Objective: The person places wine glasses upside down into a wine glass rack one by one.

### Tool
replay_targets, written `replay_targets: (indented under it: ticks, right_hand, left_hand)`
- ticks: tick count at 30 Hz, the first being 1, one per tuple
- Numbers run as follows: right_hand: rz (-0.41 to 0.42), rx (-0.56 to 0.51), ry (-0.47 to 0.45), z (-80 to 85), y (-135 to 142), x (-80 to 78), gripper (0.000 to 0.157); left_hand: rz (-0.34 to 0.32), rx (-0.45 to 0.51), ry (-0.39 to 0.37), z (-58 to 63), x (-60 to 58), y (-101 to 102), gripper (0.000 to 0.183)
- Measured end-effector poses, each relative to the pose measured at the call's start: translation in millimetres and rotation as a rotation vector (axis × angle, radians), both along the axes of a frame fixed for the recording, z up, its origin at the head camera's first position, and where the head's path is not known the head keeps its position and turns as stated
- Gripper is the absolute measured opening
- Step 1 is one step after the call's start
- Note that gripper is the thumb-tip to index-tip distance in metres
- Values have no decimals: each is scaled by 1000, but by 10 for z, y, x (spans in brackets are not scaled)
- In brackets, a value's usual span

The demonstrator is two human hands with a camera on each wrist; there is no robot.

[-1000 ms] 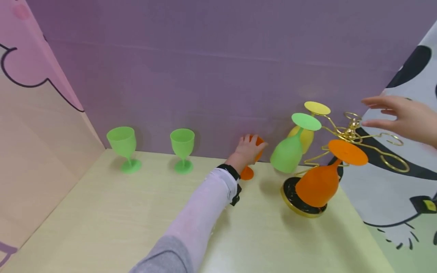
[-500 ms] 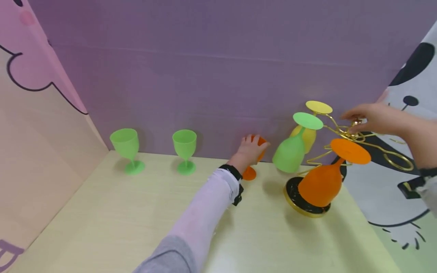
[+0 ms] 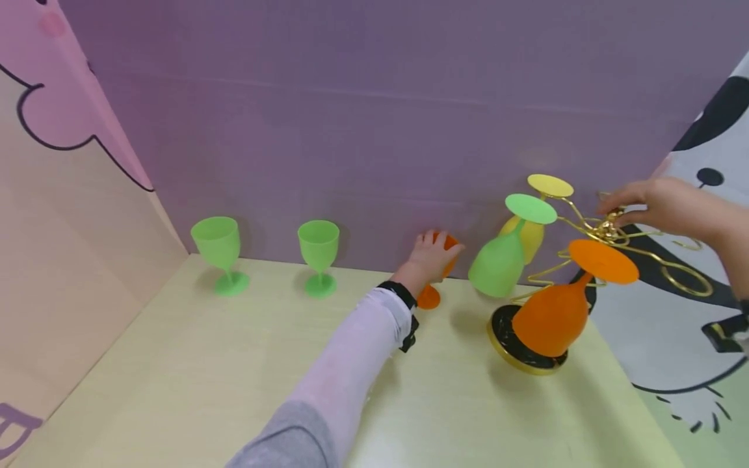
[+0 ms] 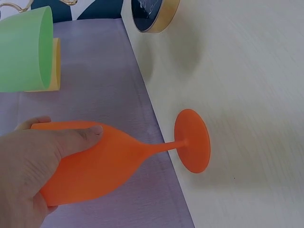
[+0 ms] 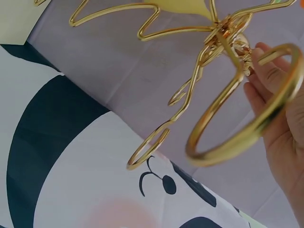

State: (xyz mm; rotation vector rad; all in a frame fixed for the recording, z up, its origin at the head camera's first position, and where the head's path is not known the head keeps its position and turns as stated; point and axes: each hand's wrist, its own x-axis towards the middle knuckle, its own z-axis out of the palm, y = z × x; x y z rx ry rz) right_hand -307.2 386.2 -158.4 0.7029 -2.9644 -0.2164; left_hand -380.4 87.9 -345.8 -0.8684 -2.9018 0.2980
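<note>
My left hand [image 3: 430,260] grips the bowl of an orange goblet [image 4: 109,161] near the back wall, its thumb along the side and its foot close over the table. At the right, my right hand [image 3: 673,205] pinches the finial [image 5: 244,54] on top of a gold wire glass rack [image 3: 681,279], partly hidden by the fingers. From the rack's arms hang upside down a green goblet [image 3: 497,265], a yellow goblet [image 3: 532,237] behind it and another orange goblet [image 3: 552,318]. Several gold hooks on its right side hold nothing.
Two green goblets [image 3: 319,247] stand upright along the back of the table [image 3: 263,370], the other green goblet [image 3: 218,244] near the left panel. The rack's round black base [image 3: 506,325] has a gold rim. A purple wall [image 3: 351,130] closes the back; printed panels flank the table.
My right hand has come in from the right and down, closing its fingers on the rack's finial. The left hand stays on the orange goblet. The head view has shifted slightly.
</note>
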Motion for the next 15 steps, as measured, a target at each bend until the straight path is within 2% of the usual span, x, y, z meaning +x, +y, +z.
replay_targets:
  ticks: [7,15]
  right_hand:
    - [17,-13,25,-6,34,54,29]
    - [-7,7,4,-5,-15,25,22]
  left_hand:
    - [-8,0,-6,12,6,22,80]
    - [-2,11,-20,30,13,20,68]
